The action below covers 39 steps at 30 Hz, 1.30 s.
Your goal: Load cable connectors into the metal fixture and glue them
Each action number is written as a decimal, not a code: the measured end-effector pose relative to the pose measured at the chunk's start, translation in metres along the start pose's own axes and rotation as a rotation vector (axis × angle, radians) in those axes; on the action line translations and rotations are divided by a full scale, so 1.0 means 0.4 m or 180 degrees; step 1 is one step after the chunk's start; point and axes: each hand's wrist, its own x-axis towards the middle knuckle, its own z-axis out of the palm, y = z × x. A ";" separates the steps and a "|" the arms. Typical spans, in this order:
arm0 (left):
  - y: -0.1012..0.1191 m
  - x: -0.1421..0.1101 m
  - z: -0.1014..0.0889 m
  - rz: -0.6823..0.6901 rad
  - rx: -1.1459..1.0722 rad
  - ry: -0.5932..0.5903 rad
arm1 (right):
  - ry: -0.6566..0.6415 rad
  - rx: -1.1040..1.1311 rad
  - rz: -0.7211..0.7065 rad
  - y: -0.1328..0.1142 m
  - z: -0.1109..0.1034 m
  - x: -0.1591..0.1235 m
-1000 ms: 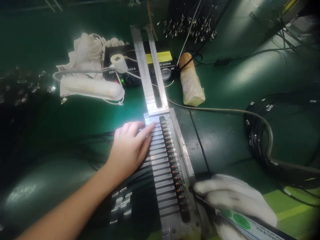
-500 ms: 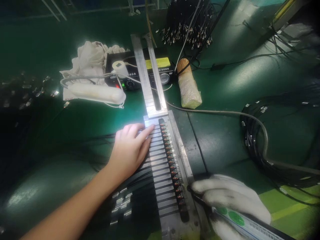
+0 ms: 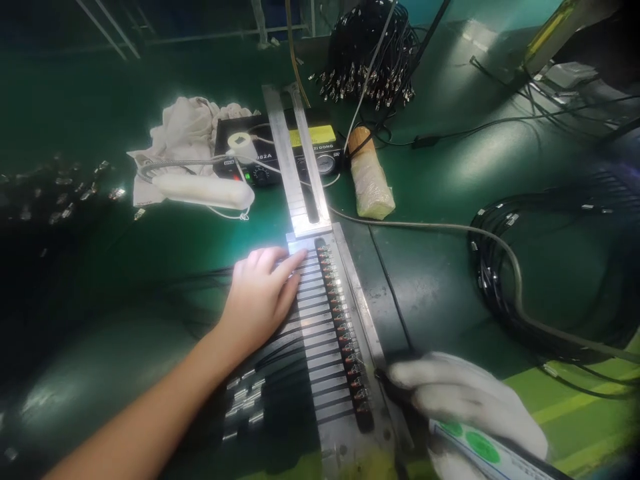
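Observation:
My bare left hand (image 3: 260, 287) lies on the upper left edge of a slotted metal fixture (image 3: 320, 363), its thumb and fingers extended over the slots. Black cables (image 3: 280, 353) run out leftwards from these slots. A row of small connector ends with orange and bare wires (image 3: 343, 317) lines the fixture's dark channel. White-gloved, my right hand (image 3: 470, 393) is closed around a syringe-like dispenser (image 3: 475, 443) with a dark tip and green dots on its label. That tip is close to the fixture's lower right rail; whether it touches cannot be made out.
Behind the fixture stands a black controller box (image 3: 260, 177) beneath a second metal bar (image 3: 285, 153). A white cloth (image 3: 185, 127) and a white padded roll (image 3: 205, 191) lie left. A wrapped wooden-topped block (image 3: 373, 187), cable bundles (image 3: 370, 60) and a grey hose (image 3: 515, 273) also lie about.
The view has shifted slightly, so the background sits a little lower and further left. My left hand keeps its place on the fixture; my right hand still grips the dispenser, barely moved.

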 end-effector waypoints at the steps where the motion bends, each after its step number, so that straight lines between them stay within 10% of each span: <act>1: -0.001 0.000 0.000 -0.0007 -0.0005 -0.0011 | -0.0039 0.0030 -0.0064 0.000 0.001 -0.004; 39: -0.001 0.002 -0.002 -0.0009 -0.0015 -0.0052 | -0.0095 0.0002 0.0001 -0.017 0.017 -0.003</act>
